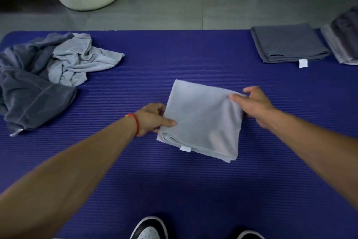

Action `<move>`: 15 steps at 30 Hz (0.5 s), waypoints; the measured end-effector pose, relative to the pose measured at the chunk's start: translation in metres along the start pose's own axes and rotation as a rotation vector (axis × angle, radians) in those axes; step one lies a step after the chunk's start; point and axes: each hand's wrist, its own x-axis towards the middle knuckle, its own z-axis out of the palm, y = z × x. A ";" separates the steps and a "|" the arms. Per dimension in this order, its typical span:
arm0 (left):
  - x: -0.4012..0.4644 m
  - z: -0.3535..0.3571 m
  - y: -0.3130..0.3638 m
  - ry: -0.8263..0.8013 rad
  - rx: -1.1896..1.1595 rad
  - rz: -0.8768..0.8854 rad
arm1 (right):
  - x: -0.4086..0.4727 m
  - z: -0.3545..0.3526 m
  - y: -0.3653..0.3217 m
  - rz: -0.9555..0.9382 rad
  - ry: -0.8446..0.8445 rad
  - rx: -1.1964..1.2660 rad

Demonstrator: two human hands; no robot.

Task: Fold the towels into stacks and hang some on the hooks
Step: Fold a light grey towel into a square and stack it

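Both grips are pinching one light grey folded towel [203, 120] at mid-mat: the left hand [155, 117] nips its left edge between thumb and fingers, and the right hand [253, 103] lifts its far right corner. It looks like the last fold is done and the towel is being squared or picked up, so the next move is probably carrying it right to the folded dark stack [288, 43], keeping the layers together. Open purple mat [193, 190] lies all around, the unfolded pile [48, 72] well to the left and the stack close to the mat's far edge.
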 end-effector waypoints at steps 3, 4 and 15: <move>0.008 0.024 -0.017 0.240 0.080 0.016 | -0.021 0.014 0.032 0.106 -0.077 -0.172; 0.008 0.025 -0.018 0.250 0.072 0.023 | -0.030 0.018 0.040 0.095 -0.067 -0.210; -0.032 0.019 0.026 -0.076 -0.388 -0.027 | -0.080 0.020 0.040 0.186 -0.131 0.180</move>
